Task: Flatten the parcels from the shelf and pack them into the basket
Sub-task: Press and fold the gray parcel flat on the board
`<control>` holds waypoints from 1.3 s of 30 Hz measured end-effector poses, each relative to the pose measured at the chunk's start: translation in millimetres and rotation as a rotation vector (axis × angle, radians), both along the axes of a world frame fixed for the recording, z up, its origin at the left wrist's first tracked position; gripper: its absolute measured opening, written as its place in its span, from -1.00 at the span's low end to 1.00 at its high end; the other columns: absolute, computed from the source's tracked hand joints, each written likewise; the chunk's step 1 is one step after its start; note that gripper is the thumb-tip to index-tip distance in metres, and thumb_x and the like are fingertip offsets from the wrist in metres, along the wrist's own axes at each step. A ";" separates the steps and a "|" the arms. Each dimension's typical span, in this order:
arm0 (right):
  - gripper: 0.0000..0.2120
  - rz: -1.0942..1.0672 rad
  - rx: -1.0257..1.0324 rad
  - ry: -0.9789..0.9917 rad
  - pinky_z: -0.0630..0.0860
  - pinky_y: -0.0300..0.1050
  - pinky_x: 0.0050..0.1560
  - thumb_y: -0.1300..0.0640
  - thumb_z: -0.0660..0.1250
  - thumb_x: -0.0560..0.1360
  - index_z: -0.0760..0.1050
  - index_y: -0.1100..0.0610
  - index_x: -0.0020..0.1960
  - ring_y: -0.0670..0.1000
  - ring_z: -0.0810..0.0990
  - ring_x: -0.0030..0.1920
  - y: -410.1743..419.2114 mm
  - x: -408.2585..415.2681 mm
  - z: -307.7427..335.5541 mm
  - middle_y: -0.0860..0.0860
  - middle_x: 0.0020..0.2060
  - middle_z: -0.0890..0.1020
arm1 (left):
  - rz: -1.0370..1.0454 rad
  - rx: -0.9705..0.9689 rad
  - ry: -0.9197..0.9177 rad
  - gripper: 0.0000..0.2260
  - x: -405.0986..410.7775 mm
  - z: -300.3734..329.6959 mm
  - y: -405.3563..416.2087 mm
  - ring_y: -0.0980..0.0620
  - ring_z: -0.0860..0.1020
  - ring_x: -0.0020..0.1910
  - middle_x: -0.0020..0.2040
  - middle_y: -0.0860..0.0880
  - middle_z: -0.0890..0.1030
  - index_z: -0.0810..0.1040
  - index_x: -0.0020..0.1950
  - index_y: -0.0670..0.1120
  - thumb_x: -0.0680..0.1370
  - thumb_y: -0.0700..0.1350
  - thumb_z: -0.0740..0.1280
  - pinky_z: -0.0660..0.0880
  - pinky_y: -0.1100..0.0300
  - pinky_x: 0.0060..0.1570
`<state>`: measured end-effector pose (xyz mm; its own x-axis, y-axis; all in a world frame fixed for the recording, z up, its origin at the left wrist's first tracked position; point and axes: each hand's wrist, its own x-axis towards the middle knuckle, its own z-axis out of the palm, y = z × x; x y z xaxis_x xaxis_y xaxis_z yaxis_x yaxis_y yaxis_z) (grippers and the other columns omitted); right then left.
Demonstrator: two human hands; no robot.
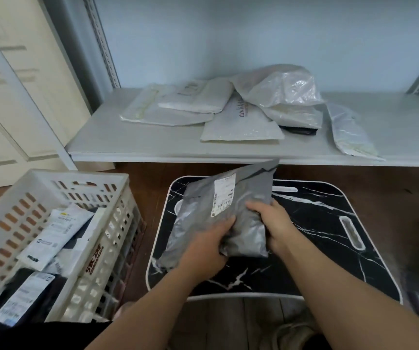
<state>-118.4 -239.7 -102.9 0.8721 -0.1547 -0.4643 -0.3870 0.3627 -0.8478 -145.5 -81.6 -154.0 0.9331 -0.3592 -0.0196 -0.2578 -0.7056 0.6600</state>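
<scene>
You hold the grey parcel over the black marbled tray, your left hand and right hand both curled round its near end, likely to press it flat. The basket at your left already contains several labelled parcels; more wait on the shelf.

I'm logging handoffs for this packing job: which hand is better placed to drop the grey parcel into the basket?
Probably the left hand. It already grips the grey parcel on the side facing the basket, which stands to the person's left. The right hand would have to cross over.
</scene>
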 end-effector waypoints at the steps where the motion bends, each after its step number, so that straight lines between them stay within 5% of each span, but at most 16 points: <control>1: -0.89 0.028 0.095 -0.070 0.58 0.02 -0.03 0.19 0.31 0.56 0.52 0.17 0.07 0.08 0.63 -0.21 2.8 1.2 12.9 0.15 -0.17 0.65 | 0.136 -0.112 -0.065 -0.42 0.4 9.9 -1.7 0.01 0.45 0.33 0.33 -0.01 0.52 0.35 0.47 0.07 0.48 -0.27 0.34 0.30 0.38 0.21; 4: -0.66 0.093 0.050 -0.185 0.49 -0.05 0.06 -0.14 0.15 0.61 0.52 0.08 0.12 0.01 0.59 -0.10 -0.5 9.1 37.6 0.07 -0.12 0.62 | 0.453 -0.560 0.122 -0.78 10.3 43.7 2.1 -0.06 0.64 -0.03 -0.11 0.00 0.68 0.60 0.13 -0.16 0.54 -0.34 0.29 0.49 0.27 -0.10; 7: -0.54 -0.048 -0.352 -0.194 0.46 0.00 0.24 -0.21 0.25 0.54 0.45 0.07 0.29 0.03 0.53 0.20 -16.2 17.9 31.9 0.03 0.19 0.56 | 0.546 -1.195 0.463 -0.85 20.0 80.0 19.9 -0.05 0.67 -0.19 -0.18 -0.11 0.70 0.59 0.04 -0.22 0.56 -0.36 0.26 0.64 0.08 -0.16; 9: -0.28 -0.106 -0.595 -0.169 0.34 0.07 0.37 -0.27 0.34 0.45 0.29 0.08 0.47 0.08 0.39 0.37 -29.7 16.1 25.0 0.07 0.39 0.41 | 0.573 -1.295 0.561 -0.85 26.0 90.2 40.4 -0.03 0.68 -0.22 -0.15 -0.13 0.70 0.59 0.05 -0.20 0.56 -0.33 0.27 0.65 0.07 -0.20; 12: -0.02 -0.026 -0.549 -0.074 0.25 0.12 0.43 -0.31 0.41 0.35 0.02 0.01 0.58 0.14 0.24 0.48 -46.0 11.4 13.1 0.08 0.52 0.22 | 0.681 -1.030 0.557 -0.86 31.7 74.2 65.7 -0.05 0.68 -0.26 -0.17 -0.14 0.71 0.60 0.05 -0.19 0.52 -0.30 0.36 0.64 0.10 -0.28; 16: 0.02 0.154 -0.540 0.139 0.38 0.10 0.33 -0.02 0.57 0.33 0.02 0.06 0.58 0.20 0.39 0.38 -49.3 4.3 -20.5 0.14 0.46 0.33 | 0.882 -0.631 0.405 -0.78 38.2 31.6 76.7 -0.13 0.63 -0.11 0.02 -0.22 0.66 0.57 0.08 -0.19 0.46 -0.30 0.44 0.58 -0.02 -0.01; 18: -0.18 0.183 -0.562 0.165 0.51 0.03 0.13 0.19 0.53 0.38 0.19 0.13 0.52 0.15 0.57 0.16 -42.8 2.3 -39.4 0.17 0.22 0.57 | 0.884 -0.396 0.327 -0.71 40.8 22.0 71.7 -0.13 0.58 0.00 0.06 -0.13 0.62 0.54 0.17 -0.17 0.47 -0.23 0.44 0.52 0.03 0.11; 21: -0.56 0.179 -0.699 0.145 0.56 0.00 0.01 0.31 0.38 0.45 0.44 0.15 0.31 0.09 0.61 -0.03 -31.5 6.0 -63.5 0.13 -0.01 0.64 | 0.761 -0.221 0.260 -0.59 52.1 15.0 57.3 -0.12 0.51 0.18 0.17 -0.10 0.57 0.44 0.34 -0.16 0.51 -0.18 0.40 0.38 0.17 0.11; 23: -0.63 0.192 -0.917 0.070 0.50 -0.06 0.01 0.23 0.31 0.49 0.45 0.16 0.30 0.12 0.58 0.00 -23.2 10.2 -71.2 0.11 -0.04 0.61 | 0.711 -0.187 0.210 -0.40 61.6 8.2 52.2 -0.11 0.44 0.31 0.35 -0.12 0.48 0.23 0.52 -0.10 0.53 -0.16 0.38 0.34 0.13 0.22; 25: -0.56 0.290 -1.172 -0.007 0.40 -0.02 0.11 0.02 0.28 0.55 0.37 0.09 0.40 0.19 0.48 0.21 -14.4 12.4 -77.8 0.16 0.17 0.53 | 0.676 0.086 0.129 -0.28 67.8 -0.9 50.8 -0.14 0.29 0.44 0.50 -0.13 0.27 -0.01 0.58 -0.01 0.56 -0.01 0.34 0.26 -0.02 0.36; 28: -0.31 0.639 -1.492 -0.047 0.03 0.27 0.45 -0.38 0.02 0.52 -0.04 -0.17 0.56 0.18 -0.06 0.55 -0.2 13.9 -91.5 0.05 0.56 0.03 | 0.419 0.454 -0.025 -0.35 67.0 -28.6 42.9 -0.16 -0.03 0.56 0.59 -0.08 -0.04 -0.11 0.57 0.13 0.59 0.20 0.14 0.02 -0.19 0.46; 30: -0.25 0.763 -1.572 -0.077 -0.27 0.43 0.38 -0.51 -0.21 0.41 -0.28 -0.28 0.52 0.21 -0.42 0.49 8.7 15.8 -106.7 0.01 0.53 -0.33 | 0.233 0.522 -0.024 -0.41 64.3 -48.2 31.4 -0.17 -0.24 0.54 0.58 0.01 -0.23 -0.18 0.54 0.26 0.58 0.28 0.02 -0.18 -0.30 0.42; 32: -0.26 0.825 -1.644 -0.124 -0.38 0.52 0.30 -0.52 -0.34 0.35 -0.38 -0.31 0.47 0.22 -0.56 0.42 11.4 19.6 -126.8 0.02 0.47 -0.47 | 0.135 0.581 0.020 -0.45 64.8 -67.6 21.7 -0.18 -0.40 0.49 0.54 0.07 -0.37 -0.25 0.50 0.31 0.59 0.29 -0.06 -0.32 -0.38 0.35; 34: -0.30 0.842 -1.692 -0.167 -0.36 0.58 0.26 -0.48 -0.41 0.37 -0.34 -0.30 0.48 0.22 -0.56 0.42 9.6 24.0 -146.5 0.03 0.49 -0.45 | 0.108 0.624 0.047 -0.49 66.5 -81.1 15.6 -0.18 -0.46 0.46 0.52 0.08 -0.41 -0.29 0.50 0.30 0.61 0.25 -0.12 -0.37 -0.42 0.32; 36: -0.33 0.826 -1.719 -0.196 -0.23 0.63 0.25 -0.46 -0.32 0.47 -0.12 -0.28 0.53 0.26 -0.35 0.51 8.1 27.3 -159.6 0.05 0.57 -0.20 | 0.112 0.620 -0.005 -0.51 68.5 -98.5 13.8 -0.18 -0.43 0.47 0.54 0.07 -0.35 -0.24 0.51 0.29 0.61 0.24 -0.14 -0.35 -0.43 0.32; 39: -0.38 0.828 -1.720 -0.211 -0.09 0.64 0.24 -0.41 -0.17 0.53 0.13 -0.22 0.51 0.29 -0.04 0.54 6.4 30.3 -168.7 0.06 0.57 0.08 | 0.137 0.565 -0.064 -0.51 68.8 -117.1 15.9 -0.20 -0.12 0.55 0.59 0.01 0.03 0.06 0.53 0.24 0.59 0.23 -0.04 -0.13 -0.44 0.34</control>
<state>-88.1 -233.3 -271.6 0.9712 0.1579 -0.1784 0.1440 -0.9856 -0.0886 -76.7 -65.6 -271.1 0.9760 -0.1852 -0.1148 -0.1662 -0.9734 0.1578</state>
